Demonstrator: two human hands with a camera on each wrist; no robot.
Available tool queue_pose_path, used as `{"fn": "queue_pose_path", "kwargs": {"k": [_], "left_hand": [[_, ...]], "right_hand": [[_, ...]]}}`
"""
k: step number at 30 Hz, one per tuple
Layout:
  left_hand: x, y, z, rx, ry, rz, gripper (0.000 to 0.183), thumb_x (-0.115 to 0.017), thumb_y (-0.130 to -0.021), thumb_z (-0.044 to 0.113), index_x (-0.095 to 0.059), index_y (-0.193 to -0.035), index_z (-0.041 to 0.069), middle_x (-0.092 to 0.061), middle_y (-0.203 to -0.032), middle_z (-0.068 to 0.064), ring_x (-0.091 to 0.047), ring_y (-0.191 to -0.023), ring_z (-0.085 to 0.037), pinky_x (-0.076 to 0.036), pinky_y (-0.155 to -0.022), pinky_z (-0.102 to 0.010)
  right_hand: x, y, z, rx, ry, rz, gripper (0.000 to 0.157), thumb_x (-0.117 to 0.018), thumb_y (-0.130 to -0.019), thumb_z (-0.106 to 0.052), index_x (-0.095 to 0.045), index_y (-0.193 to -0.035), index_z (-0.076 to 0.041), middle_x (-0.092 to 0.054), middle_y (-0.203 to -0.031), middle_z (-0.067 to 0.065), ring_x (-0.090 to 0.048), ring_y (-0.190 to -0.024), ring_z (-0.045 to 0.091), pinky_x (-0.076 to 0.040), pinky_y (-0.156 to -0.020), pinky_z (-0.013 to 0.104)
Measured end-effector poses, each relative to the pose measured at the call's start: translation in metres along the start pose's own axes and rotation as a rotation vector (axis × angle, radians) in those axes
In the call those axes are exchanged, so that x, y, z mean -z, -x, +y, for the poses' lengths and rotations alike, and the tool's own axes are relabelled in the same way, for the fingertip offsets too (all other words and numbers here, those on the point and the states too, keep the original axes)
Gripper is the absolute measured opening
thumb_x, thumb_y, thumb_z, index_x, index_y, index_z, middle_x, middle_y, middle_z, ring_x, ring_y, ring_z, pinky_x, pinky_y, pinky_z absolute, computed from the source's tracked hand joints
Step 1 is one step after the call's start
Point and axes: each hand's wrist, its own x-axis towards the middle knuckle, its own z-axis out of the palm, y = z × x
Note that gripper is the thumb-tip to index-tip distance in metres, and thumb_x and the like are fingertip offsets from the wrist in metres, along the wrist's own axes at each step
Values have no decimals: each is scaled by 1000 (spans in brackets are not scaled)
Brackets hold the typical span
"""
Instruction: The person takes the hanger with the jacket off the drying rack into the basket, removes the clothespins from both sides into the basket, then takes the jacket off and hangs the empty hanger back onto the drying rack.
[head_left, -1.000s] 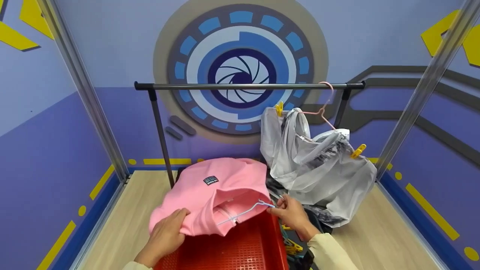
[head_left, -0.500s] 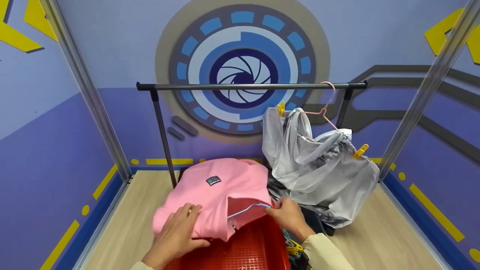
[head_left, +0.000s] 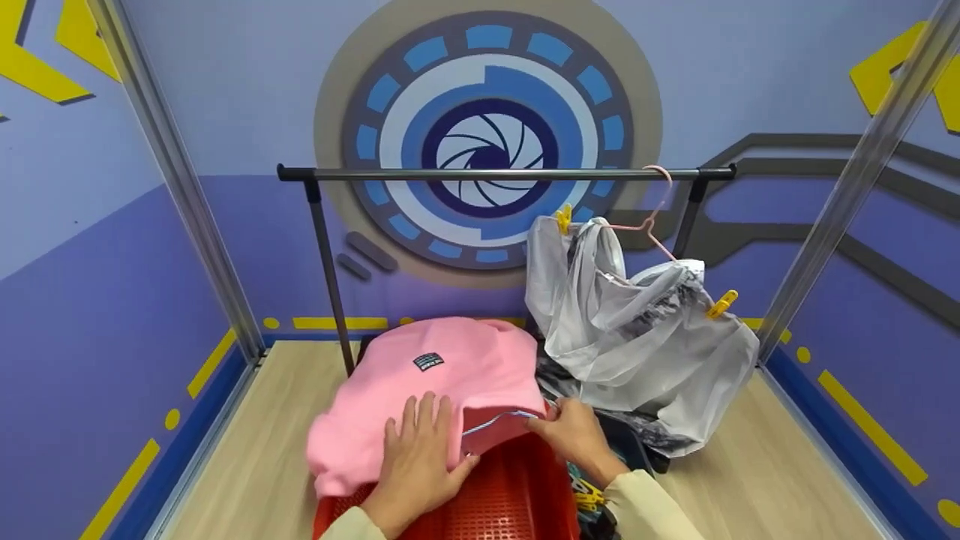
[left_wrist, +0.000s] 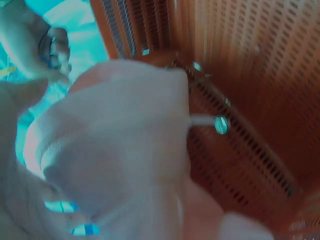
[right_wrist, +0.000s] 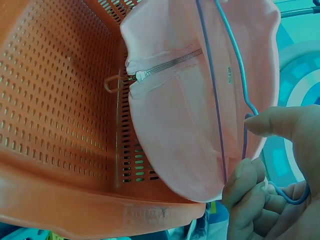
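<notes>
A pink sweatshirt [head_left: 480, 367] with a small dark label patch lies over the far part of a red perforated basket [head_left: 510, 495]. My left hand [head_left: 420, 457] rests on its near side, fingers spread and straight, beside the garment's opening. My right hand [head_left: 574, 435] pinches a thin wire hanger [head_left: 506, 417] near its hook, which curls across the palm. Most of the hanger is inside the opening, its lower part hidden by cloth. A metal zipper [right_wrist: 172, 65] with a loop pull shows in the right wrist view.
A grey-white garment [head_left: 637, 352] hangs tilted on a pink hanger [head_left: 652, 225], with yellow clips [head_left: 722, 304] at its sides. The rack's rail [head_left: 480, 174] spans the back. Right of the basket, more clips [head_left: 587, 495] sit in a dark container.
My left hand has moved right from the garment's left edge and now lies flat with spread fingers. The opening's near edge has shifted right, covering more of the hanger. My right hand keeps its pinch.
</notes>
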Motion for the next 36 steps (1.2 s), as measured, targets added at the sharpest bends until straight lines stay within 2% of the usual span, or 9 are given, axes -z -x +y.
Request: {"fn": "queue_pose_path", "kwargs": {"k": [4, 8, 11, 16, 21, 24, 31, 36], "left_hand": [[-9, -1, 0, 25, -26, 44, 84, -73, -71, 48, -43, -138, 6, -43, -138, -20, -43, -122, -41, -36, -90, -60], [-13, 2, -7, 10, -41, 108, 79, -72, -69, 50, -49, -130, 4, -54, -120, -18, -55, -103, -35, -40, -76, -52], [-11, 5, -13, 10, -44, 103, 74, -72, -69, 43, -50, -126, 2, -58, -108, -15, -58, -91, -32, -39, -71, -49], [-4, 7, -22, 42, -38, 50, 69, -73, -58, 17, -51, -122, 3, -60, -96, -10, -59, -87, -30, -38, -67, -47], [4, 11, -30, 70, -34, -8, 63, -74, -60, 16, -52, -118, 3, -62, -97, -10, -59, -88, -30, -40, -67, -47], [8, 12, -33, 64, -20, -43, 60, -74, -61, 16, -53, -116, 3, -62, -99, -11, -59, -89, -30, -41, -68, -47], [18, 14, -43, -43, 35, -181, 53, -76, -61, 16, -53, -109, 8, -58, -100, -8, -57, -86, -30, -42, -68, -46], [23, 13, -51, -134, 96, -244, 55, -78, -63, 14, -55, -113, 10, -59, -107, -5, -58, -89, -28, -46, -72, -44]], "right_hand": [[1, 0, 1, 14, 13, 8, 34, -77, -73, -30, -51, -65, -10, -49, -46, 0, -46, -28, 10, -41, -37, 27], [2, 0, 3, 35, 20, 25, 35, -78, -72, -30, -51, -65, -9, -48, -49, -1, -44, -32, 9, -39, -38, 27], [3, -1, 6, 42, 14, 30, 36, -79, -72, -29, -51, -66, -8, -48, -49, -1, -43, -35, 8, -38, -39, 26], [5, -4, 9, 63, 8, 10, 36, -79, -72, -31, -51, -68, -9, -48, -51, -3, -45, -39, 9, -39, -41, 27], [7, -5, 15, 101, -16, -8, 36, -78, -73, -31, -50, -70, -9, -45, -53, -4, -43, -41, 9, -37, -42, 26], [8, -7, 19, 132, -42, -16, 35, -79, -73, -28, -51, -71, -7, -44, -54, -4, -41, -42, 8, -35, -42, 24], [10, -11, 30, 179, -91, -64, 38, -80, -73, -20, -49, -78, 0, -40, -60, -2, -40, -50, 9, -35, -46, 23], [11, -12, 34, 175, -142, -117, 38, -79, -74, -16, -46, -81, 1, -37, -60, -2, -40, -49, 10, -35, -45, 24]]}}
